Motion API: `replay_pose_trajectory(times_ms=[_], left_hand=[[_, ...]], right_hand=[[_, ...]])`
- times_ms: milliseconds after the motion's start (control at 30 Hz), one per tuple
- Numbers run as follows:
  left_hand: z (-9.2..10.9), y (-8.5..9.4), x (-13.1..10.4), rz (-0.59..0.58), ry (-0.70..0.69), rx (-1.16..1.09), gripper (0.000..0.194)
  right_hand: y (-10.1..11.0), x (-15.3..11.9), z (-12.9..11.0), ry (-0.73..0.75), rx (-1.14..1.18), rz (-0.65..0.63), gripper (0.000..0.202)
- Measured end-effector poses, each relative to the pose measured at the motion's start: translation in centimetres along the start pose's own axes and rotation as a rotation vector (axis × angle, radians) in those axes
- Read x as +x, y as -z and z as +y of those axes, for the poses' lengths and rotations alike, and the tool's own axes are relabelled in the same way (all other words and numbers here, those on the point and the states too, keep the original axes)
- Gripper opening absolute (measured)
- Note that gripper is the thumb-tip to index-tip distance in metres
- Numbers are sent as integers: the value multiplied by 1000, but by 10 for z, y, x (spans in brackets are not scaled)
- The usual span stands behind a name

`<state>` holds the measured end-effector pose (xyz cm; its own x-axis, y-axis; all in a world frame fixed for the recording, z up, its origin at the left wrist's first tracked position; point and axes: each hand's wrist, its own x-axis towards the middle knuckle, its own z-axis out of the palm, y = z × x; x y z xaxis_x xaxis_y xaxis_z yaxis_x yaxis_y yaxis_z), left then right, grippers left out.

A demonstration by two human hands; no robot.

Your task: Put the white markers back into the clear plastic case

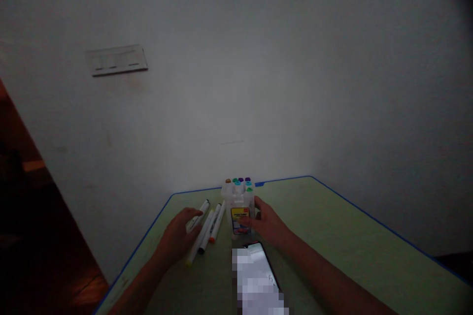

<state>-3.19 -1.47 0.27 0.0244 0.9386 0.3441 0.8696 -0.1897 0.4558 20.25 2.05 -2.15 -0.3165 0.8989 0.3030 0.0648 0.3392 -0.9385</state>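
Evidently, the left hand (181,232) has its fingers at the loose markers (218,221) (grip or mere touch, I cannot tell); pinching one mid-barrel would keep it level. Right of them, the right hand (271,224) clamps its fingers on the clear case (242,201), best held upright and steady. Beneath both spreads a blue-edged table (332,226); beyond the fingertips, a pale wall (273,83).

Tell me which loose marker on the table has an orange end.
The rightmost loose marker, nearest the clear marker case; the other loose markers show black or yellow ends.
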Motion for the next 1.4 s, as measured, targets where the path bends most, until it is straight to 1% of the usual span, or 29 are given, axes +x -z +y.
replay_pose_trajectory(times_ms=[67, 133, 233, 367, 433, 567, 667, 933, 1067, 1167, 1400], left_hand=[[-6, -3, -5, -41, 3, -5, 32], [-8, -4, -7, -74, 9, -20, 31], [-6, -7, -8, -143, 10, -17, 30], [-6, -11, -10, -197, 32, 24, 36], [-7, -12, -11, -189, 26, 21, 37], [-11, -11, -12, -156, 32, 6, 35], [-14, -11, -11, -150, 40, 13, 35], [-26, -16, -9, -152, 32, 33, 37], [-25, -15, -8, -171, 62, 59, 36], [-24, -15, -6, -173, 60, 79, 35], [-23, -14, -5, -208, 59, 90, 34]], right_hand=[[0, -2, -3, -13, 70, -24, 41], [-1, -3, -5, -29, 87, -20, 45], [-1, -4, -5, -42, 58, -3, 50], [-1, -4, 0, -80, 81, -5, 50], [0, -4, 3, -95, 86, 1, 49], [2, -4, 7, -87, -52, 35, 43], [2, -5, 7, -70, -90, 47, 40], [1, -5, 6, -64, -43, 20, 43], [-1, -6, 2, -62, 14, 33, 47], [-2, -7, -1, -58, 35, 39, 50], [0, -4, 0, 1, 84, -9, 50]])
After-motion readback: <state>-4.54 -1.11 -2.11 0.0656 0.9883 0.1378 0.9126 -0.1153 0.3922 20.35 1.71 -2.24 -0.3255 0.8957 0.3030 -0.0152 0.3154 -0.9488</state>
